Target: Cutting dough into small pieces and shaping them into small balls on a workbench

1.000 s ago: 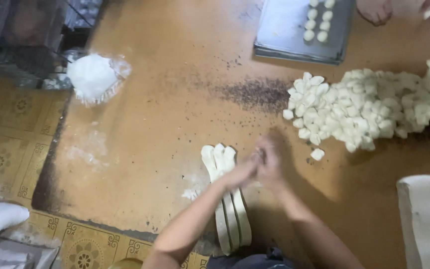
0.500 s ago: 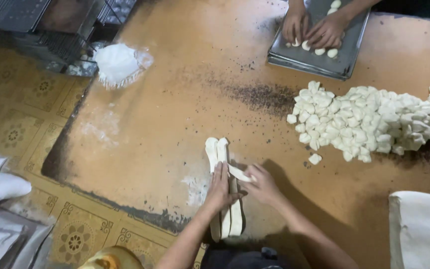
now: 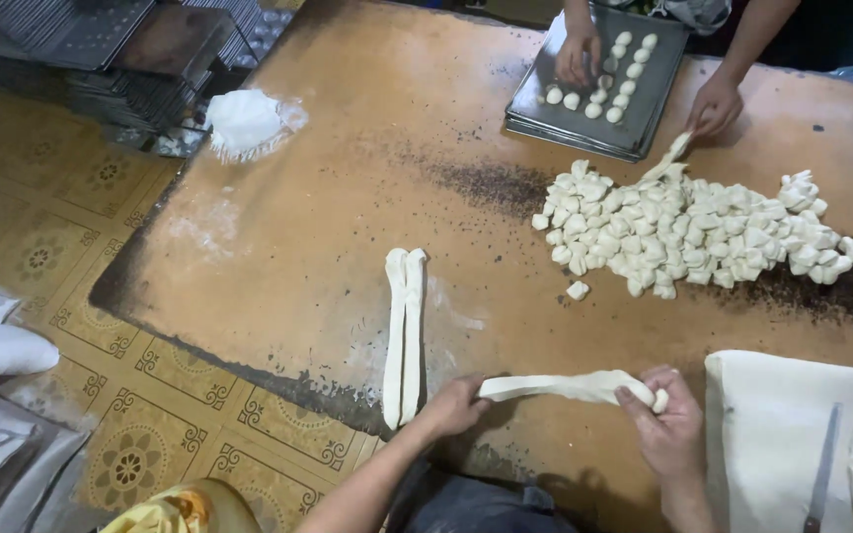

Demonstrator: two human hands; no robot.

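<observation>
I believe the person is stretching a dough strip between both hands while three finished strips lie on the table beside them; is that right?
Not quite: the head view shows two finished strips on the table, not three. The left hand and right hand do hold a dough strip between them.

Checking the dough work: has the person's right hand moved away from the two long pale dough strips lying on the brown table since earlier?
Yes. The right hand has moved rightward, away from the two long pale dough strips, stretching another dough strip with the left hand.
</observation>
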